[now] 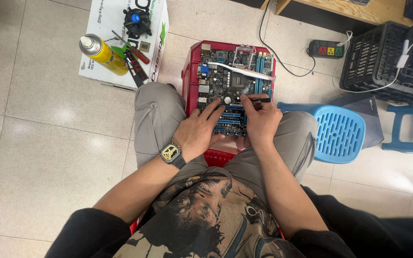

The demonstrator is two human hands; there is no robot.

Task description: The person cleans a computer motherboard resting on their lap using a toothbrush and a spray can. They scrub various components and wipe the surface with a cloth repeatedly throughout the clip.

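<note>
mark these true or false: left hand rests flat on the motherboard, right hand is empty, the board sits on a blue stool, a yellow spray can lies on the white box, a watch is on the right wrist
1. The left hand rests flat on the motherboard: true.
2. The right hand is empty: false, it holds a thin dark tool.
3. The board sits on a blue stool: false, on a red stool; the blue stool stands beside it.
4. A yellow spray can lies on the white box: true.
5. The watch is on the right wrist: false, the left.

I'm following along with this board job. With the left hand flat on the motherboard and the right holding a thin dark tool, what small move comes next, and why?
Probably bring the tool tip down to the spot beside the round coin cell. The right hand holds it just over the motherboard there, while the left hand presses the board's lower edge, steadying it on the red stool.
</note>
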